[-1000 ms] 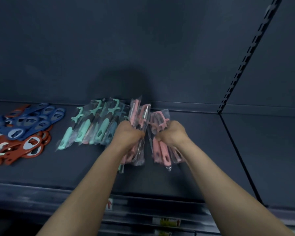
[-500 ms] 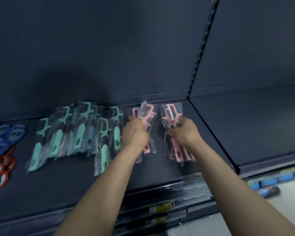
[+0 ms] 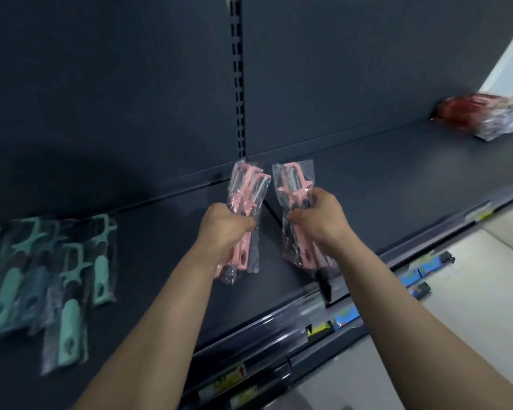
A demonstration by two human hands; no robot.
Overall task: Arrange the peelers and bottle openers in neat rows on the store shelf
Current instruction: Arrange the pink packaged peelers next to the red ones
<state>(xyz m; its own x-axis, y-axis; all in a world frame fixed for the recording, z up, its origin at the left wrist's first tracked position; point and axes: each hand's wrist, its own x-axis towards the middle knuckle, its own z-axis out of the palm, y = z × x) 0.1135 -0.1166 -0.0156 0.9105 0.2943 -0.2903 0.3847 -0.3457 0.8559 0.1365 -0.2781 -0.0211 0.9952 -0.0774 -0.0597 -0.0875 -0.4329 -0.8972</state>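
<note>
Above shelf (image 3: 397, 179) seam, left grip (image 3: 224, 229) and right grip (image 3: 320, 220) each clench bagged pink peelers (image 3: 246, 187); slick sleeves, possibly loose, could slide out.

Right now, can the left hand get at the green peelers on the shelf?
Probably yes for reach: the shelf between the left hand and the green peelers is bare. But that hand grips a bundle of pink peelers, so it likely must put them down first.
</note>
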